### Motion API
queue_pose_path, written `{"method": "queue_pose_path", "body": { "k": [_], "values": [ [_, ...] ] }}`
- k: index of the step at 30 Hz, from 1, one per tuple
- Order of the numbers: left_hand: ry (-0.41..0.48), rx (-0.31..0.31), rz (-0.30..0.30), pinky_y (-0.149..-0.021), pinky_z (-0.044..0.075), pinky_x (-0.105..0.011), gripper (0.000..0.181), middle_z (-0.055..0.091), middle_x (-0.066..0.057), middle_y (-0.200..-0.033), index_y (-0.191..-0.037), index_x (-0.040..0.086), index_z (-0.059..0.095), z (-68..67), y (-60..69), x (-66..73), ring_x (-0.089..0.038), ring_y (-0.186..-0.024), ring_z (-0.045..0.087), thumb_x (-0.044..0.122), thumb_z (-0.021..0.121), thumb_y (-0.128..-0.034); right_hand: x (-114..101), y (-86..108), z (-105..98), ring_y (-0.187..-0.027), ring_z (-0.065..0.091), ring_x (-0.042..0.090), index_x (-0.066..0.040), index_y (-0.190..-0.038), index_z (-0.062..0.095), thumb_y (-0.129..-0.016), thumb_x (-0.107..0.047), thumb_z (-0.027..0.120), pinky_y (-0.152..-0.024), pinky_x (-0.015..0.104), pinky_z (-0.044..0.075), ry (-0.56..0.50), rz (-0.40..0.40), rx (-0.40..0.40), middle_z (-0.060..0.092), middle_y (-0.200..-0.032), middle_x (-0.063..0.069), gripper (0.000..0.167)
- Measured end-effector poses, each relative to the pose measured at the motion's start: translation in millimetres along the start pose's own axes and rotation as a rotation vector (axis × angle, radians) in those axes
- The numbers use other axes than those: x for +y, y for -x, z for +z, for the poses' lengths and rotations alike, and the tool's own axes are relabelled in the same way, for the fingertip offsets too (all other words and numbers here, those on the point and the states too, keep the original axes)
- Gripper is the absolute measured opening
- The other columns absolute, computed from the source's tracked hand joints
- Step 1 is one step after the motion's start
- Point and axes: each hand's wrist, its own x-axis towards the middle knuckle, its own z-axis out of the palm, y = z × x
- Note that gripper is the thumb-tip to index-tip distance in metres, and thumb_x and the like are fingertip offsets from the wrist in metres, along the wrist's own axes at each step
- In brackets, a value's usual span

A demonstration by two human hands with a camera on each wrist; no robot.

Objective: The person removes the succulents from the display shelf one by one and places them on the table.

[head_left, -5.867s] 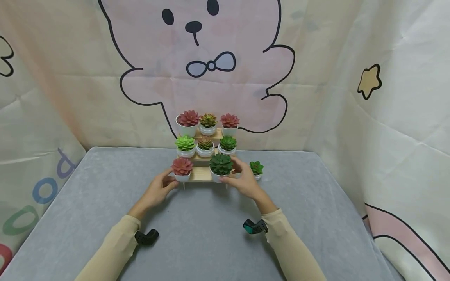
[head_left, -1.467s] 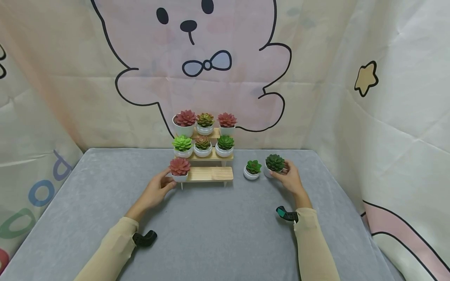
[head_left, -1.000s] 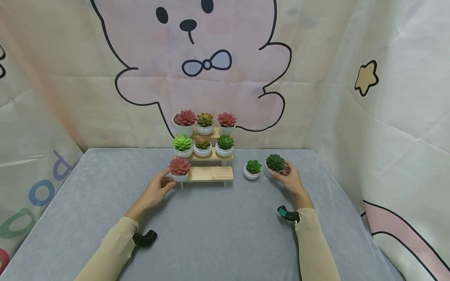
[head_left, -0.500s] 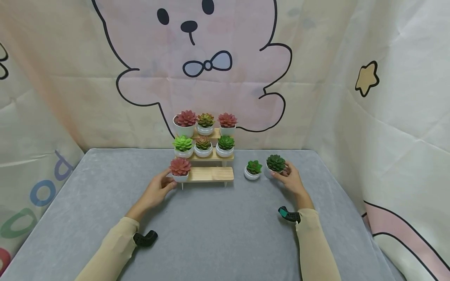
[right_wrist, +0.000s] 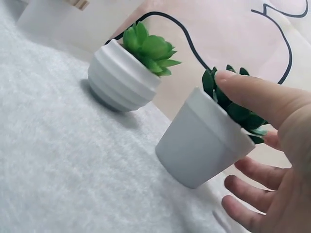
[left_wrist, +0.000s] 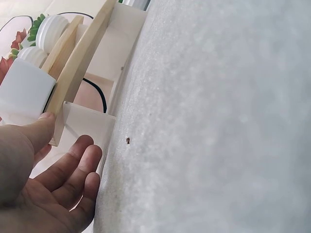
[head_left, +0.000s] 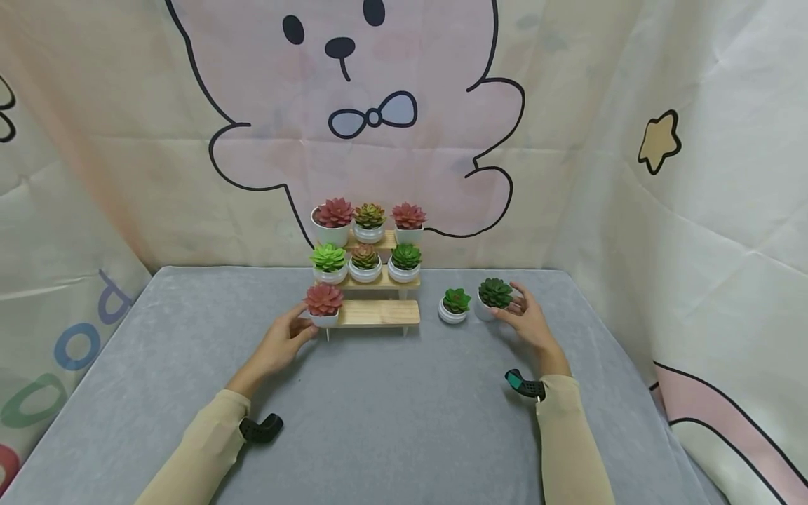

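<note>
Three shelf tiers [head_left: 377, 313], in head view only

The place looks like a small curtained-off filming booth; what building holds it cannot be told. Creased fabric sheets [head_left: 587, 84] hang behind the grey-covered desk [head_left: 391, 428] and along both its sides, printed with a big pink cartoon bear [head_left: 372, 77], a yellow star [head_left: 659, 142] and coloured letters [head_left: 59, 348]. Black devices [head_left: 261, 429] are worn at both wrists.
</note>
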Motion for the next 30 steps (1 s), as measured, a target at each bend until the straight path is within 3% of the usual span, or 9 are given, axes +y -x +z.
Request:
{"method": "queue_pose_path", "body": {
  "k": [4, 7, 11, 16, 22, 26, 30],
  "values": [
    [-0.003, -0.001, -0.003, -0.090, 0.056, -0.039, 0.062, 0.062, -0.036, -0.127, -0.153, -0.013, 0.029, -0.6, 1.2, 1.4, -0.043, -0.113, 0.067, 0.006, 0.059, -0.1016, -21.4, 12.3, -0.8, -0.147, 0.032, 0.046, -0.010, -0.162, 0.019, -0.095, -0.015, 0.070, -0.115, 0.059, 0.035, -0.038, -0.031, 0.060, 0.028, -0.161, 0.030, 0.085],
    [0.000, -0.001, -0.010, -0.090, 0.056, -0.039, 0.062, 0.063, -0.036, -0.127, -0.153, -0.012, 0.029, -0.8, 1.2, 1.0, -0.042, -0.113, 0.068, 0.007, 0.059, -0.1018, -34.9, 18.9, 0.3, -0.144, 0.036, 0.043, -0.006, -0.159, 0.026, -0.095, -0.013, 0.070, -0.109, 0.045, 0.040, -0.041, -0.076, 0.131, 0.037, -0.157, 0.027, 0.078],
    [-0.003, -0.002, -0.011, -0.091, 0.056, -0.040, 0.062, 0.063, -0.036, -0.127, -0.153, -0.012, 0.030, -0.8, 0.6, 0.2, -0.042, -0.113, 0.068, 0.007, 0.059, -0.1018, -44.6, 21.5, 2.4, -0.136, 0.042, 0.033, -0.003, -0.155, 0.035, -0.094, -0.014, 0.070, -0.097, 0.026, 0.040, -0.041, -0.120, 0.235, 0.044, -0.152, 0.024, 0.071],
    [-0.011, -0.001, -0.004, -0.090, 0.056, -0.041, 0.061, 0.063, -0.036, -0.126, -0.152, -0.012, 0.031, -0.2, -0.2, -1.0, -0.042, -0.113, 0.068, 0.006, 0.059, -0.1014, -52.9, 23.4, 5.0, -0.125, 0.044, 0.015, -0.002, -0.151, 0.042, -0.093, -0.014, 0.071, -0.093, 0.019, 0.040, -0.068, -0.155, 0.310, 0.047, -0.150, 0.020, 0.066],
    [-0.003, 0.001, 0.007, -0.091, 0.056, -0.042, 0.061, 0.063, -0.037, -0.125, -0.152, -0.013, 0.030, 0.3, 0.0, -0.5, -0.044, -0.112, 0.067, 0.004, 0.059, -0.1011, -62.4, 24.6, 9.7, -0.118, 0.047, 0.008, -0.003, -0.149, 0.046, -0.093, -0.011, 0.072, -0.091, 0.017, 0.044, -0.069, -0.238, 0.311, 0.051, -0.146, 0.019, 0.062],
    [-0.005, 0.000, 0.010, -0.091, 0.056, -0.042, 0.061, 0.063, -0.037, -0.125, -0.152, -0.013, 0.030, -0.2, 0.2, -0.2, -0.043, -0.112, 0.068, 0.005, 0.059, -0.1013, -71.4, 27.4, 15.1, -0.115, 0.048, 0.006, -0.002, -0.148, 0.047, -0.093, -0.011, 0.072, -0.094, 0.024, 0.046, -0.034, -0.286, 0.294, 0.054, -0.144, 0.021, 0.061],
    [-0.010, 0.003, 0.010, -0.091, 0.056, -0.041, 0.061, 0.064, -0.036, -0.124, -0.152, -0.013, 0.031, -0.3, 0.0, -0.1, -0.044, -0.112, 0.067, 0.004, 0.059, -0.1010, -84.5, 33.6, 22.2, -0.116, 0.050, 0.013, 0.000, -0.147, 0.048, -0.094, -0.011, 0.070, -0.094, 0.024, 0.047, 0.004, -0.310, 0.255, 0.055, -0.142, 0.025, 0.058]
  ]
}}
